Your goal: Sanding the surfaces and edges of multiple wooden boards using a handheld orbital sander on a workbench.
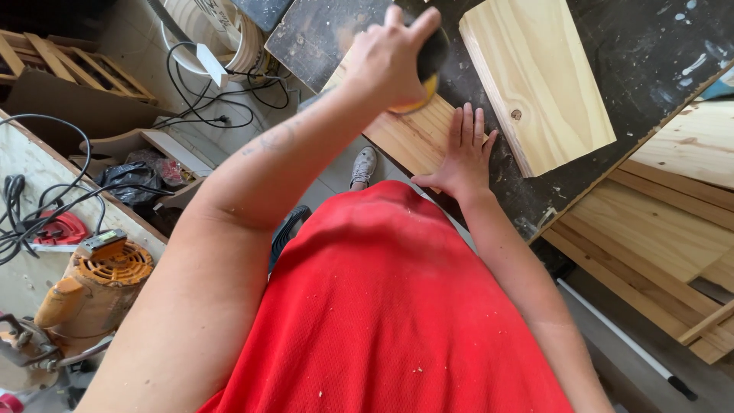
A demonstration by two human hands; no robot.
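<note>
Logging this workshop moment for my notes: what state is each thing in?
Left hand: gripping the sander, pressing down.
Right hand: flat, fingers spread, on the board.
Sander: upright on the board, mostly hidden.
Board: flat on the dark workbench.
Second board: flat, untouched.
Orange power tool: set aside, untouched.

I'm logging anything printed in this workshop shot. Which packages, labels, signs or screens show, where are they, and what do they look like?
Bucket: top left on the floor, round, white, with dark printing on its side.
Label: on top of the orange tool at lower left, small, rectangular, pale with yellow-green.
No screens or signs show; the boards by the hands are bare.
</note>
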